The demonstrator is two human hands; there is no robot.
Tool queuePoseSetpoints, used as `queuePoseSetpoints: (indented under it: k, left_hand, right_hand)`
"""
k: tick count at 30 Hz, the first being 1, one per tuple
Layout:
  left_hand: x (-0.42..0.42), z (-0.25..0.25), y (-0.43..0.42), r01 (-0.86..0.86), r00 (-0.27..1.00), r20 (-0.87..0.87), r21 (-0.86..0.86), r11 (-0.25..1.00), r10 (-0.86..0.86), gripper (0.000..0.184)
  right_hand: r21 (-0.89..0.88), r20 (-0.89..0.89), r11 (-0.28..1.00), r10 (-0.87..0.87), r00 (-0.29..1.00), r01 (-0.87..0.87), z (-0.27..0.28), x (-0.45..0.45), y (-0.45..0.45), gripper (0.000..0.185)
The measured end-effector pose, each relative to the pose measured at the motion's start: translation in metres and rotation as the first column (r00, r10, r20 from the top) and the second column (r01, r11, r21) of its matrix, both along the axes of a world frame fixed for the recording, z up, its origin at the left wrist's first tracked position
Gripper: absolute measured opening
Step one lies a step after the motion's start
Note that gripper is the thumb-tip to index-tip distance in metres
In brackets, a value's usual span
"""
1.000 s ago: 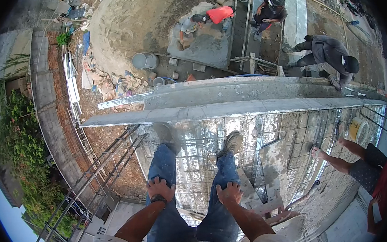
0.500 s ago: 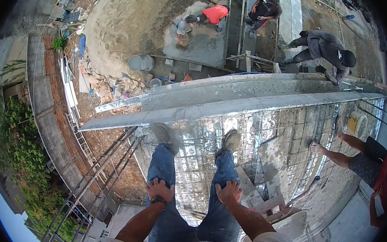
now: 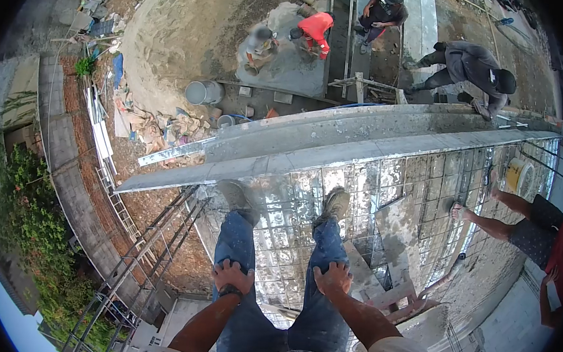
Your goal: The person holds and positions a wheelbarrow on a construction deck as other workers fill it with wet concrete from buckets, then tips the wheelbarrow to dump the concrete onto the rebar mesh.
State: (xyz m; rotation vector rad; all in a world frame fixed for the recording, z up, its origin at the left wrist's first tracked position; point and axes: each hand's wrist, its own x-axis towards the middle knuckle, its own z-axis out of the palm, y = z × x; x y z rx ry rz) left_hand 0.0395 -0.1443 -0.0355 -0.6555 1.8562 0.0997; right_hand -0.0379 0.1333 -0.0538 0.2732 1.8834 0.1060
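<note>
My left hand rests on the left thigh or knee of my blue jeans, fingers spread and holding nothing. On the other leg lies my right hand, its fingers also apart and flat on the denim. A dark band circles my left wrist. Below, my boots stand on a wet steel rebar grid. Just beyond my feet runs a long grey concrete edge. Neither hand touches a tool.
Upright rebar rises at left. Boards lie on the grid, and a yellow bucket stands near a barefoot person. Past the drop, several people work around wet concrete; a grey bucket stands near a sand pile.
Both my hands stay on my legs. Below, the person in red has straightened an arm toward the concrete, and the person in grey beside them has shifted left.
</note>
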Motion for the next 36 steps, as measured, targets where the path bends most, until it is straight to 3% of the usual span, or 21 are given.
queuePoseSetpoints:
  k: [36]
  left_hand:
    - [-0.0048,0.0044,0.0015,-0.030,1.000,0.010,-0.006,1.000,0.030,0.060]
  right_hand:
    - [0.003,0.024,1.000,0.022,0.999,-0.022,0.0035,-0.0026,-0.0010,0.067]
